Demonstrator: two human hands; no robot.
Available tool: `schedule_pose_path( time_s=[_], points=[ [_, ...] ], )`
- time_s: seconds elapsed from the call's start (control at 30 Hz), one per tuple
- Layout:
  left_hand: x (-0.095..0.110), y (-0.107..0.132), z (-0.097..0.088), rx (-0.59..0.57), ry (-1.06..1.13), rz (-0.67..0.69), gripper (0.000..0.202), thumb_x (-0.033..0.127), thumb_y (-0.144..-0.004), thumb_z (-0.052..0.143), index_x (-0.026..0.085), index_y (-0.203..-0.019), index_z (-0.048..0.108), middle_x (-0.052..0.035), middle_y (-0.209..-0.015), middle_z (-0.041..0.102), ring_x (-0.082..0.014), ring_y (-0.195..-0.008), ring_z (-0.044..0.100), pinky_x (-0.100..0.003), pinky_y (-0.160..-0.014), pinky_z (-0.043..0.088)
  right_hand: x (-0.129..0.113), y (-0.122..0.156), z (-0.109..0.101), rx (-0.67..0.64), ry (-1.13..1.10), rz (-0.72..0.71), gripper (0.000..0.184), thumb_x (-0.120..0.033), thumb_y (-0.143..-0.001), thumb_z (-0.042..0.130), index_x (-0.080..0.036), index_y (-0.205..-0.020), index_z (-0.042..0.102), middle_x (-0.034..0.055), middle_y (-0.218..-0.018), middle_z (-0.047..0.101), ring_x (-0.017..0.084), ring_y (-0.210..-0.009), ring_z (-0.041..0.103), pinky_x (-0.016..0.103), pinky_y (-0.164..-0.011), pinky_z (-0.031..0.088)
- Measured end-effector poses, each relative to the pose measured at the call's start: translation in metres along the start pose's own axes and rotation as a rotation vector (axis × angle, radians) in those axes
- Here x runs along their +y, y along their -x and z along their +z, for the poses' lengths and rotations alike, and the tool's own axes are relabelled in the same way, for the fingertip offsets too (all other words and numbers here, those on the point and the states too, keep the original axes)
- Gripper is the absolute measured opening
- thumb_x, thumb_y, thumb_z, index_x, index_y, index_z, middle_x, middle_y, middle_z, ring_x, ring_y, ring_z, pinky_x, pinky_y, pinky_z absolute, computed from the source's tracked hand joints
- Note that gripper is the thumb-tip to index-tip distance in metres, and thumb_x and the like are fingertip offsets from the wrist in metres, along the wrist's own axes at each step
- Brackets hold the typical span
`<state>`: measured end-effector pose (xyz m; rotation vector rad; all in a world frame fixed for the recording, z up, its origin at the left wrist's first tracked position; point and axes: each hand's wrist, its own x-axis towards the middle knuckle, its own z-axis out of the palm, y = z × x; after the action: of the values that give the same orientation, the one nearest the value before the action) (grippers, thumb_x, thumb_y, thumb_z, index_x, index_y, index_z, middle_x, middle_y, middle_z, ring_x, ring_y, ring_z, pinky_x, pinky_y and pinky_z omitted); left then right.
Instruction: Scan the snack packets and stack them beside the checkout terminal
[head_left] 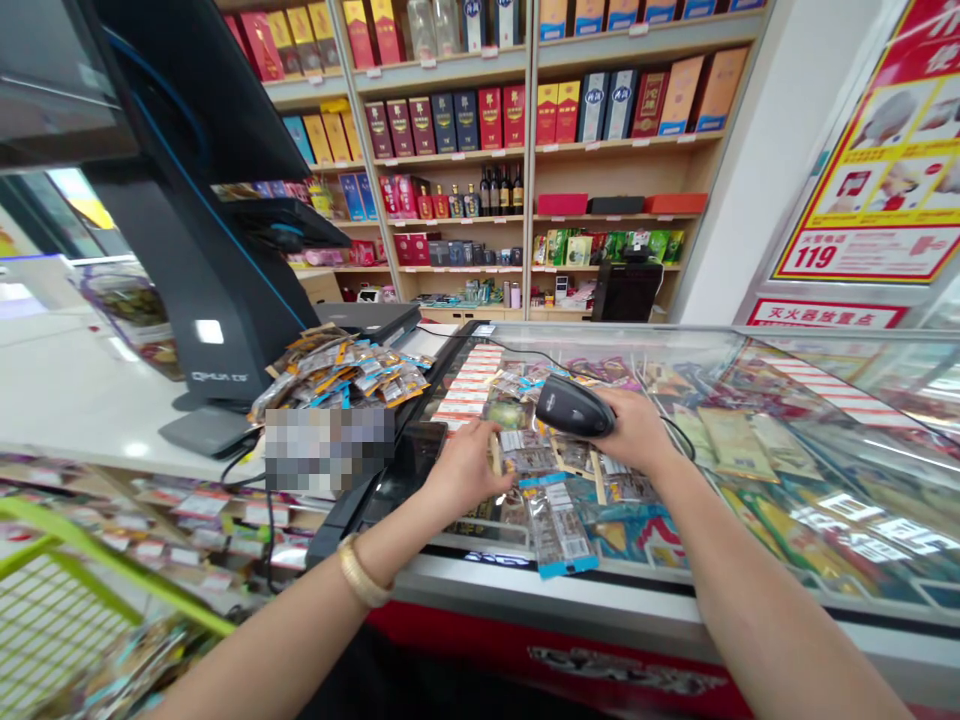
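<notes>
My right hand grips a black handheld barcode scanner, its head aimed down and left over the glass counter. My left hand, a gold bracelet on its wrist, pinches a small snack packet with a barcode label just under the scanner. Another clear packet with blue ends lies on the glass below both hands.
A heap of snack packets lies left of my hands beside a black checkout terminal. A green shopping basket sits at the lower left. Shelves of boxed goods and bottles fill the back wall.
</notes>
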<state>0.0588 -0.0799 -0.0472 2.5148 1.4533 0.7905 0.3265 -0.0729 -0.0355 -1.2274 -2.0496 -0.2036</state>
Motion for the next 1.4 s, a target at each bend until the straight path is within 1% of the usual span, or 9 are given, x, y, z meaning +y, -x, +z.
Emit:
schedule_pose_path(
  time_s=[0.13, 0.27, 0.4, 0.63, 0.8, 0.97, 1.13, 1.3, 1.4],
  points=[
    [-0.020, 0.015, -0.021, 0.123, 0.083, 0.044, 0.051, 0.016, -0.065, 0.070, 0.019, -0.114, 0.056, -0.0075, -0.107, 0.065, -0.0215, -0.092, 0.065, -0.035, -0.084, 0.053, -0.006, -0.001, -0.006, -0.094, 0.015, -0.002, 0.027, -0.032, -0.071, 0.069, -0.023, -0.097, 0.070, 0.0071, -0.095, 0.075, 0.024, -0.088, 0.069, 0.031, -0.076, 0.050],
    [-0.029, 0.028, -0.037, 0.199, 0.064, 0.042, 0.053, 0.015, -0.066, 0.068, 0.020, -0.117, 0.053, -0.0054, -0.105, 0.063, -0.0188, -0.085, 0.064, -0.033, -0.080, 0.053, -0.014, -0.002, -0.008, -0.176, 0.046, -0.014, 0.026, -0.026, -0.070, 0.066, -0.025, -0.096, 0.071, 0.0044, -0.091, 0.075, 0.022, -0.083, 0.068, 0.028, -0.070, 0.047],
    [-0.030, 0.033, -0.040, 0.239, 0.075, 0.070, 0.051, 0.017, -0.068, 0.067, 0.020, -0.117, 0.053, -0.0054, -0.105, 0.062, -0.0175, -0.082, 0.063, -0.031, -0.079, 0.052, -0.021, -0.002, -0.007, -0.248, 0.078, -0.023, 0.015, -0.025, -0.070, 0.063, -0.025, -0.084, 0.069, 0.0031, -0.082, 0.073, 0.021, -0.077, 0.067, 0.028, -0.065, 0.043],
    [-0.030, 0.036, -0.039, 0.262, 0.099, 0.025, 0.054, 0.017, -0.068, 0.067, 0.021, -0.120, 0.051, -0.0044, -0.105, 0.061, -0.0163, -0.080, 0.063, -0.031, -0.079, 0.052, -0.021, -0.001, -0.006, -0.270, 0.071, 0.005, 0.015, -0.028, -0.070, 0.064, -0.025, -0.084, 0.069, 0.0034, -0.083, 0.073, 0.022, -0.078, 0.067, 0.028, -0.065, 0.042],
    [-0.050, 0.058, -0.050, 0.406, -0.026, -0.102, 0.049, 0.031, -0.072, 0.068, 0.019, -0.117, 0.053, -0.0062, -0.102, 0.063, -0.0206, -0.087, 0.063, -0.034, -0.083, 0.051, -0.015, 0.001, -0.004, -0.196, 0.056, -0.041, 0.021, -0.023, -0.068, 0.062, -0.025, -0.087, 0.069, 0.0034, -0.082, 0.073, 0.021, -0.076, 0.066, 0.028, -0.066, 0.044],
    [-0.090, 0.076, -0.068, 0.547, -0.238, -0.379, 0.050, 0.043, -0.072, 0.063, 0.015, -0.114, 0.056, -0.0096, -0.097, 0.066, -0.0263, -0.086, 0.064, -0.040, -0.083, 0.049, -0.015, 0.001, -0.002, -0.180, 0.061, -0.075, 0.021, -0.025, -0.069, 0.061, -0.025, -0.088, 0.069, 0.0040, -0.081, 0.073, 0.022, -0.076, 0.066, 0.029, -0.066, 0.044],
    [-0.108, 0.073, -0.076, 0.492, -0.503, -0.574, 0.052, 0.053, -0.076, 0.056, 0.015, -0.111, 0.061, -0.0164, -0.104, 0.066, -0.0368, -0.103, 0.060, -0.048, -0.087, 0.045, -0.014, 0.001, -0.001, -0.184, 0.067, -0.072, 0.022, -0.025, -0.068, 0.061, -0.026, -0.089, 0.071, 0.0039, -0.081, 0.074, 0.022, -0.076, 0.067, 0.029, -0.065, 0.045],
    [-0.105, 0.070, -0.075, 0.436, -0.608, -0.551, 0.069, 0.056, -0.083, 0.049, 0.010, -0.134, 0.048, -0.0199, -0.107, 0.064, -0.0370, -0.099, 0.061, -0.046, -0.084, 0.044, -0.010, 0.001, -0.001, -0.160, 0.066, -0.067, 0.027, -0.024, -0.068, 0.061, -0.025, -0.093, 0.071, 0.0045, -0.086, 0.075, 0.023, -0.080, 0.068, 0.030, -0.069, 0.048],
    [-0.106, 0.072, -0.073, 0.433, -0.617, -0.534, 0.070, 0.056, -0.083, 0.052, 0.011, -0.137, 0.045, -0.0216, -0.115, 0.059, -0.0362, -0.099, 0.060, -0.044, -0.081, 0.045, -0.009, 0.001, 0.000, -0.165, 0.067, -0.061, 0.025, -0.024, -0.069, 0.062, -0.024, -0.092, 0.071, 0.0051, -0.086, 0.075, 0.023, -0.080, 0.069, 0.031, -0.069, 0.049]
  ],
)
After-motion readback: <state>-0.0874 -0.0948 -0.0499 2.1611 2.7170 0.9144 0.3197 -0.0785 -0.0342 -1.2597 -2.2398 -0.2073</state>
